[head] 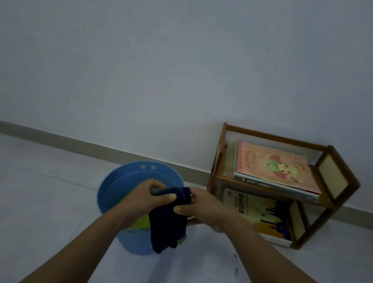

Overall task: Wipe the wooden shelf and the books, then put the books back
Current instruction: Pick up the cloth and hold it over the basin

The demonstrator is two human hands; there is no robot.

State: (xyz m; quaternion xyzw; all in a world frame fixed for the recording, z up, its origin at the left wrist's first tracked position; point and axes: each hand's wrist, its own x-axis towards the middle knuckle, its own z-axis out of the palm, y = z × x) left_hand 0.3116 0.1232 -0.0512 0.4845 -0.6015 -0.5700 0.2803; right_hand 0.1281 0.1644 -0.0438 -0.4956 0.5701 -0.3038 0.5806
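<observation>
A small two-tier wooden shelf (325, 208) stands on the floor against the wall at the right. A short stack of books topped by a pink cartoon-cover book (275, 168) lies flat on its upper tier. A yellow-cover book (257, 212) lies on the lower tier. My left hand (145, 196) and my right hand (203, 208) both grip a dark blue cloth (167, 222), which hangs down over a blue bucket (123, 180) just left of the shelf.
Something yellow-green shows inside the bucket under the cloth. Pale tiled floor spreads to the left and front, with a few dark spots (235, 266) near my right forearm. A plain wall with a grey skirting board (56, 139) runs behind.
</observation>
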